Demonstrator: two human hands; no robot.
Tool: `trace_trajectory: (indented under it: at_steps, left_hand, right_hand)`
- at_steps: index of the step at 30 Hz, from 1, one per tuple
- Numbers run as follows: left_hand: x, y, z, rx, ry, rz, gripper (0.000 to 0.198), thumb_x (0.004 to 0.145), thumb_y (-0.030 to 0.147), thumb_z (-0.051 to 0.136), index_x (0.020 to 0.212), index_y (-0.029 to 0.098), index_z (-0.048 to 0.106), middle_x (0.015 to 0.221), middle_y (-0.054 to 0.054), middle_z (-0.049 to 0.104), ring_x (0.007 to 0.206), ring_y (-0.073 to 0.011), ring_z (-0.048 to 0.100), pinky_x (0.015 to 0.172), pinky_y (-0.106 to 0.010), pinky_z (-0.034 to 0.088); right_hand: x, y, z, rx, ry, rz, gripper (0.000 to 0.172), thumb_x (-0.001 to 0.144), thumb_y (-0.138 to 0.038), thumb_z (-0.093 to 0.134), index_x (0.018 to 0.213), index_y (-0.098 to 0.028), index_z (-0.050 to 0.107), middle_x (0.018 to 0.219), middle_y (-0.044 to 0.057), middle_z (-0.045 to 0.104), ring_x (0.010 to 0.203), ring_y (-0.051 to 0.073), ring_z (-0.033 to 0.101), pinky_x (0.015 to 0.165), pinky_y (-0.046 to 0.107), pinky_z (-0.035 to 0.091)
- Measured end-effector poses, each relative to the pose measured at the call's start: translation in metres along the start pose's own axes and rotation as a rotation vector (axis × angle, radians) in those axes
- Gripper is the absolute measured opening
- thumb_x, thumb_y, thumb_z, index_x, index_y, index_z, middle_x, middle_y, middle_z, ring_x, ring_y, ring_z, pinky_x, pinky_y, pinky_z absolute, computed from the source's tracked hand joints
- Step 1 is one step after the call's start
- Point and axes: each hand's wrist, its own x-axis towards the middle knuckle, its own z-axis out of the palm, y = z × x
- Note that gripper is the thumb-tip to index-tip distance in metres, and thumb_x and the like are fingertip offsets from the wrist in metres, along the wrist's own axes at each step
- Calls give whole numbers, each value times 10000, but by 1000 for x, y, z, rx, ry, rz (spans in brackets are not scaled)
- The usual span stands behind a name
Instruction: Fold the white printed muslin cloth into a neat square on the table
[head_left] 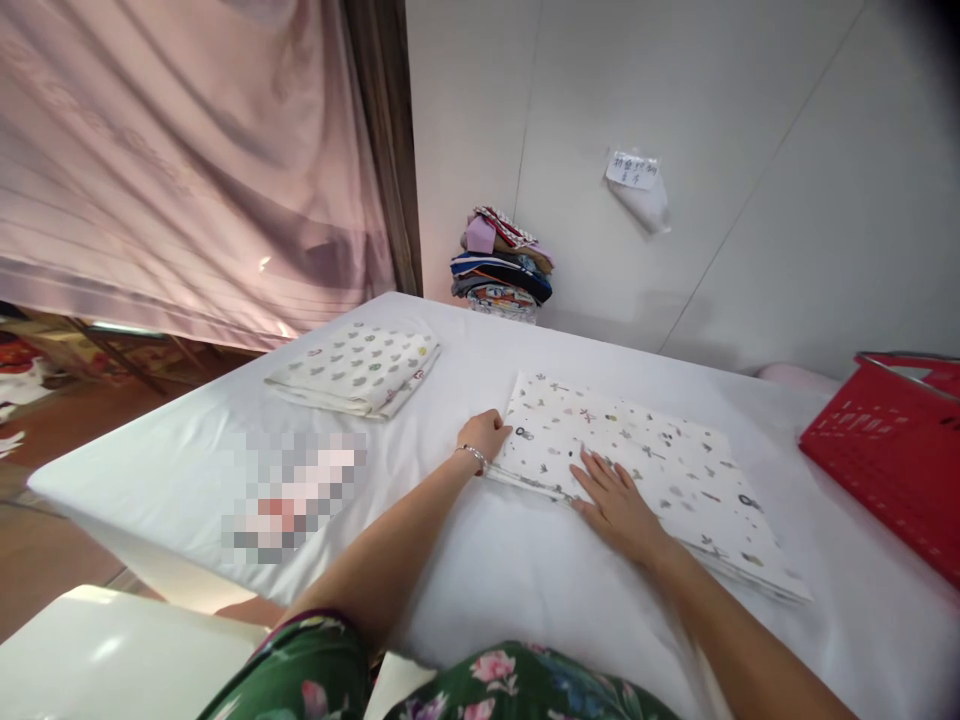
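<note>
A folded white cloth with small prints point(660, 470) lies flat on the white table point(187, 440). My left hand point(484, 433), with a bracelet at the wrist, is curled at the cloth's left edge; its fingers are tucked against or under that edge. My right hand point(616, 500) rests flat on the cloth's near edge, fingers spread out and pressing down. Another folded white cloth with printed shapes point(356, 368) sits farther left on the table, out of reach of both hands.
A stack of folded coloured clothes point(501, 265) stands at the back by the wall. A red plastic basket point(892, 450) sits at the right. A pink curtain point(172, 160) hangs at the left. A paper note point(631, 170) is stuck on the wall.
</note>
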Motion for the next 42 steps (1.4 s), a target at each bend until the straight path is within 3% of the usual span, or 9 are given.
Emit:
trace_trajectory:
  at_steps: [6,10,16,20,26,31,36,42]
  left_hand:
    - [14,20,-6,-40,-64,-57,335,771,527,486,820,219,609,853,-52,669,649,-181,599,533,-268,447]
    - [32,35,-5,-26,-62,-78,308,780,473,495,850,200,620,906,-86,669,727,-208,626,579,-284,464]
    - [44,23,1,15,23,-67,220,807,346,467,885,189,601,1004,-103,654,954,-231,592,764,-313,444]
    - [50,21,1,26,0,-62,272,800,426,474,850,194,607,951,-94,672,881,-222,611,721,-299,448]
    - [79,44,3,24,-14,-55,375,805,513,437,854,190,622,890,-100,685,740,-211,636,612,-288,457]
    - [108,59,12,29,20,-72,338,808,462,452,885,185,630,973,-117,669,834,-239,638,647,-305,463]
    - [122,51,19,58,74,-118,288,834,339,430,977,167,611,1082,-144,633,1009,-250,586,771,-319,441]
    - [136,50,18,80,70,-89,395,848,489,378,925,184,615,994,-120,666,947,-233,608,744,-311,443]
  right_hand:
    - [0,0,3,4,35,-2,597,902,-569,196,1413,-269,270,1493,26,136,1371,223,104,1095,463,120]
    - [0,-1,5,0,57,-3,576,906,-556,209,1410,-285,272,1491,23,139,1369,224,117,1091,467,125]
    - [-1,-2,5,-3,72,-5,581,906,-556,210,1410,-274,278,1492,20,127,1369,220,115,1094,456,133]
    - [0,-1,6,11,78,-6,578,904,-558,211,1411,-285,272,1493,13,120,1370,221,112,1094,457,131]
    - [2,0,8,44,62,-9,580,901,-561,224,1411,-290,272,1494,17,118,1370,235,110,1091,470,130]
    - [3,2,9,54,57,-24,577,901,-559,230,1416,-299,251,1495,15,101,1371,235,104,1092,471,126]
    - [2,4,9,70,52,-46,581,901,-557,239,1421,-298,239,1497,9,76,1373,239,82,1099,469,112]
    - [1,5,10,106,79,-62,573,898,-548,274,1422,-322,222,1498,0,62,1370,257,97,1099,483,115]
